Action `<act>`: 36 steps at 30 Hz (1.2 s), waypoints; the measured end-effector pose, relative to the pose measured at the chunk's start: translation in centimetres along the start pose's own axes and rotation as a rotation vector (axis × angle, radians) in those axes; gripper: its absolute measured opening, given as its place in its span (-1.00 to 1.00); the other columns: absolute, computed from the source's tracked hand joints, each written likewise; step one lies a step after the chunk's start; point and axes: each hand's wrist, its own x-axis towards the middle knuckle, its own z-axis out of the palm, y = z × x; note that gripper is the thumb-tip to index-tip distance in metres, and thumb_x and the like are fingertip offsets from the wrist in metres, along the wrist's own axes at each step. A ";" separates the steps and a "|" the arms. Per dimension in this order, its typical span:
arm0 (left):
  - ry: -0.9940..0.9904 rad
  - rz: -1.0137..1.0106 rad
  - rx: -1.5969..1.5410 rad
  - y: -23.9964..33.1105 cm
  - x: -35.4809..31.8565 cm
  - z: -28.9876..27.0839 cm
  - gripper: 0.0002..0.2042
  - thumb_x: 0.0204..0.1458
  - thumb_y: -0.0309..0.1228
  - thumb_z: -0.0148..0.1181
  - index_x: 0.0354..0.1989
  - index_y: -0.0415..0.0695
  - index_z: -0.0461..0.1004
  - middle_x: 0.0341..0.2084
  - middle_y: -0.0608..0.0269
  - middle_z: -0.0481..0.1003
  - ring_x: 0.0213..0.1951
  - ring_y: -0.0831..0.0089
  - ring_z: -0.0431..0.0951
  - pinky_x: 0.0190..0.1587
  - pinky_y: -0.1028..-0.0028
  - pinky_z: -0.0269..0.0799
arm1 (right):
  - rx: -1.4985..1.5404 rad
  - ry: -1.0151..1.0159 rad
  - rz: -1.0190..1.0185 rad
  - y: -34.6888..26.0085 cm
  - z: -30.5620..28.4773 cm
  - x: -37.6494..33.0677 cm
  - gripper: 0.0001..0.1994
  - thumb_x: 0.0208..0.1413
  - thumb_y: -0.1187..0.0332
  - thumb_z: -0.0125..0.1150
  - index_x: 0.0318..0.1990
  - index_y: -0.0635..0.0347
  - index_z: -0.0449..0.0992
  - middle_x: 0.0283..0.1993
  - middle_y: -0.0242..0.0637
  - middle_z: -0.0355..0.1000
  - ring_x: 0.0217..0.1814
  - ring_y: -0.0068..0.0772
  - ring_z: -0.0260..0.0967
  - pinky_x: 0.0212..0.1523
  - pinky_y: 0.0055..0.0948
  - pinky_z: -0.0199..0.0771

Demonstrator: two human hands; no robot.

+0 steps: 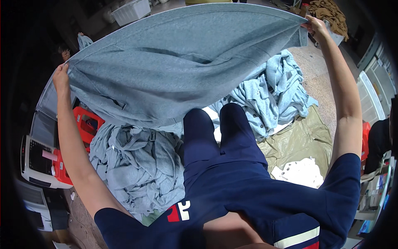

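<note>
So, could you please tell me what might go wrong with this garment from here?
The grey-blue garment is held by its edge in the left hand and right hand, so it could slip or stretch. Its lower part hangs near the left clothes pile, so they might get mixed.

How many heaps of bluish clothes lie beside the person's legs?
2: a crumpled bluish fabric heap left of the navy trousers, a lighter buttoned heap right of them. The outstretched bluish garment may hide more.

A grey-blue knit garment (174,74) hangs spread wide — upper edge taut, middle creased.
</note>
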 end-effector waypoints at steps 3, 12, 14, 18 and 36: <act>0.043 0.053 0.063 0.3 0.5 0.4 -0.79 0.14 -0.28 0.13 -0.30 -0.17 0.56 -0.46 0.48 0.48 -0.37 0.66 0.36 -0.25 0.57 0.26 | 0.024 -0.064 0.000 0.6 -1.7 -0.4 -0.79 0.19 0.30 0.05 -0.22 0.22 0.55 -0.41 -0.12 0.56 -0.74 -0.67 0.16 -0.74 -0.68 -0.02; 0.297 0.117 0.174 -4.5 -23.3 -0.1 -0.74 0.15 -0.38 -0.04 -0.21 -0.34 0.47 -0.33 0.03 0.49 -0.23 0.31 0.49 -0.07 0.35 0.38 | 0.320 -0.261 0.430 16.5 -0.3 -25.9 -0.75 0.07 0.28 0.30 -0.56 0.03 0.37 -0.70 -0.57 0.21 -0.73 -0.71 0.08 -0.70 -0.68 -0.02; 0.387 -0.206 0.048 -7.3 -30.7 1.1 -0.77 0.12 -0.36 -0.01 -0.40 -0.33 0.38 -0.43 0.07 0.43 -0.35 0.34 0.38 -0.17 0.36 0.33 | 0.392 -0.176 0.552 22.8 -1.8 -32.2 -0.86 0.10 0.32 0.27 -0.41 0.12 0.46 -0.58 -0.42 0.40 -0.71 -0.68 0.14 -0.69 -0.70 0.03; 0.372 -0.401 0.159 -9.1 -42.3 0.8 -0.79 0.10 -0.37 0.02 -0.42 -0.31 0.38 -0.45 0.17 0.41 -0.39 0.40 0.32 -0.23 0.39 0.29 | 0.111 -0.149 0.993 29.2 -2.7 -39.2 -0.87 0.11 0.35 0.21 -0.31 0.23 0.48 -0.39 -0.28 0.50 -0.48 -0.60 0.37 -0.59 -0.62 0.20; 0.221 -0.556 -0.100 -3.5 -42.3 0.8 -0.81 -0.04 -0.48 0.25 -0.27 -0.32 0.53 -0.36 0.22 0.53 -0.26 0.46 0.45 -0.11 0.49 0.34 | -0.230 -0.766 -0.332 19.1 15.2 -36.0 -0.70 -0.15 0.55 0.14 -0.17 0.15 0.53 -0.32 -0.22 0.46 -0.34 -0.24 0.44 -0.30 -0.33 0.43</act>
